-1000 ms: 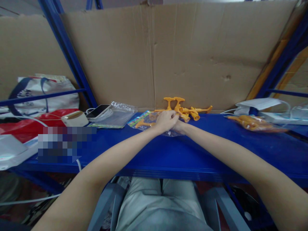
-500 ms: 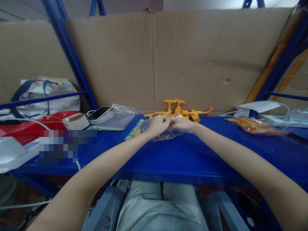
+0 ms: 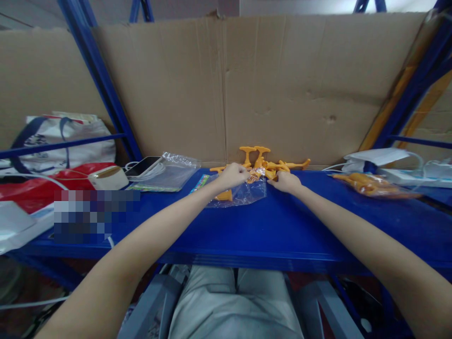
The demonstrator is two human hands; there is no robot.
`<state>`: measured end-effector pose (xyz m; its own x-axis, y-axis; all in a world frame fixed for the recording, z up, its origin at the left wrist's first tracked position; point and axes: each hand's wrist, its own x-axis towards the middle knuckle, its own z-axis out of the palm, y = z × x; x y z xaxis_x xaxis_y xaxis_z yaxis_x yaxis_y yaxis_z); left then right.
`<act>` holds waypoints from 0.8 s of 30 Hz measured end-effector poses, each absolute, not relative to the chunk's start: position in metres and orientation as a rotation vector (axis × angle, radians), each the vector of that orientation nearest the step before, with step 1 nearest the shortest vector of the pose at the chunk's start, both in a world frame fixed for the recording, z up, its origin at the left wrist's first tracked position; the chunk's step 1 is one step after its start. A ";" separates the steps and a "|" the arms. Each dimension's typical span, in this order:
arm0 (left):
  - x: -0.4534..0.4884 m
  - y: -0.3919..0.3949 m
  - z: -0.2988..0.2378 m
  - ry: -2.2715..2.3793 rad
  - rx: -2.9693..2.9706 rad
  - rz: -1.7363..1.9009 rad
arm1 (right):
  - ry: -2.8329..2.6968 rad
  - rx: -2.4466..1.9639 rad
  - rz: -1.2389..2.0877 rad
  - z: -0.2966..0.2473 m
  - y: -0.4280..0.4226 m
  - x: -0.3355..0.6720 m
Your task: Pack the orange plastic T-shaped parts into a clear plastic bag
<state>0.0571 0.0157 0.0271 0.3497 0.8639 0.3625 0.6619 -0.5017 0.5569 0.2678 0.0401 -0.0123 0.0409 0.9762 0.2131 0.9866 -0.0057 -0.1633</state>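
Observation:
My left hand (image 3: 234,175) is closed on a clear plastic bag (image 3: 249,194) lying on the blue shelf. An orange plastic piece (image 3: 224,195) shows through the bag, and its colourful printed card (image 3: 199,182) sticks out to the left. Right of the bag, my right hand (image 3: 287,182) is closed at the front of a pile of orange plastic parts (image 3: 261,160). Its fingertips pinch one orange part, mostly hidden by the fingers. Some pile parts have T-shaped ends standing against the cardboard.
A filled bag of orange parts (image 3: 370,184) lies to the right, beside a white power strip (image 3: 399,177). Flat clear packaging (image 3: 178,172), a phone (image 3: 144,166) and a cable lie left. A cardboard sheet (image 3: 282,84) stands behind the blue shelf (image 3: 254,235).
My hands have moved apart. The right hand has gone right from the bag to the orange parts; the left stays at the bag, whose opening side now shows more.

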 end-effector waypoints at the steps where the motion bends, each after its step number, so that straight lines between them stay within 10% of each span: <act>1: 0.056 0.015 0.030 1.347 2.310 0.877 | -1.996 -2.063 -0.067 -0.014 0.041 0.267; 24: 0.052 0.009 0.042 1.245 2.241 0.780 | -2.167 -1.494 0.492 0.054 -0.052 0.310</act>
<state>0.0523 0.0085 0.0425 0.4304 0.8661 0.2542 0.6066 -0.4860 0.6291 0.3102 -0.0521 0.0536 -0.3047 0.9376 0.1677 0.7734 0.3463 -0.5310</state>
